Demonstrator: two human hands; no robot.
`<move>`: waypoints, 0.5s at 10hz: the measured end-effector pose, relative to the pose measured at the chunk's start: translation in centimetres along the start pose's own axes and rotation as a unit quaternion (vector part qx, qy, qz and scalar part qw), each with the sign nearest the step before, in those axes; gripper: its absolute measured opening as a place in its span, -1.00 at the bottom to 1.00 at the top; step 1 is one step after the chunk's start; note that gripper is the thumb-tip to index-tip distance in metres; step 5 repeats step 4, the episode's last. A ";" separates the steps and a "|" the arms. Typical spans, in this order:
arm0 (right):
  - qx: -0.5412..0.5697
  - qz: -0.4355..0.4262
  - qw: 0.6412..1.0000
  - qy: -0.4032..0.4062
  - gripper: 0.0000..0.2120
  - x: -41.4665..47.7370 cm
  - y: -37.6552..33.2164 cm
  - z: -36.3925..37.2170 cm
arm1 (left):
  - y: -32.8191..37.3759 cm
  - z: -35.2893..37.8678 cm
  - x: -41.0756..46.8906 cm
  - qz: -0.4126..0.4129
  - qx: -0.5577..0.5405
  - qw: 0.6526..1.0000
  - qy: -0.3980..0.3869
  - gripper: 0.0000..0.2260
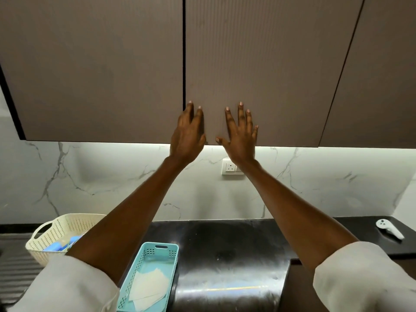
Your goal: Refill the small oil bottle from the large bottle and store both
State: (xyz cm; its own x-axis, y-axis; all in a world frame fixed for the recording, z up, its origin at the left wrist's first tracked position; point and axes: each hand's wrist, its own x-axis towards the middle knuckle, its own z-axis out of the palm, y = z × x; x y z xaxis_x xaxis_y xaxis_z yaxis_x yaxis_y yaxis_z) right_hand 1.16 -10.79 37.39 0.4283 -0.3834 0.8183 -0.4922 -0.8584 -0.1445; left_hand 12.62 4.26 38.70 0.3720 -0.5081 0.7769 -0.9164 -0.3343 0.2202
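white sleeves (pixel 63 287) sit lowest in frame, both bare forearms reaching up and away from the camera. below them is a teal tray (pixel 158 247) with pale sheets of paper inside, next to a cream perforated basket (pixel 67 224) holding blue items. both sit on a dark glossy counter (pixel 225 244). a white controller (pixel 390 231) lies at the counter's far right. there's a marble backsplash (pixel 101 176) behind, with a wall socket (pixel 230 167) between the wrists.

left hand (pixel 188 134) is flat on the middle cabinet door (pixel 258 64), fingers straight, fingertips right at the seam with the neighbouring door (pixel 90 64). right hand (pixel 240 134) is just beside it on the same door, fingers spread and straight, thumb out near the door's lower edge. the hands are apart, neither one gripping anything, palms against the panel. the door looks flush with its neighbours, no handle visible.

progress: neither the small oil bottle nor the large bottle is in view anywhere, not on the counter, not in the basket or tray. so nothing shows pouring under way. my read is it's one of two things: push-to-open to fetch the bottles at the very start, or pressing the door closed after storing them at the very end. cannot tell which from this view.

bottle looks: nothing to report, both hidden. likely behind these doors, but that's a guess.
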 end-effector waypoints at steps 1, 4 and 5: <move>-0.004 -0.015 0.999 -0.046 -0.06 -0.1 0.6 -1.3 | 0.5 -0.3 -0.9 -0.001 -0.006 0.999 -0.043 -0.19; 0.011 -0.090 0.965 -0.245 -0.14 2.0 2.7 -8.0 | 2.8 -3.4 0.1 -0.054 -0.007 0.992 -0.113 -0.21; 0.011 -0.090 0.965 -0.245 -0.14 2.0 2.7 -8.0 | 2.8 -3.4 0.1 -0.054 -0.007 0.992 -0.113 -0.21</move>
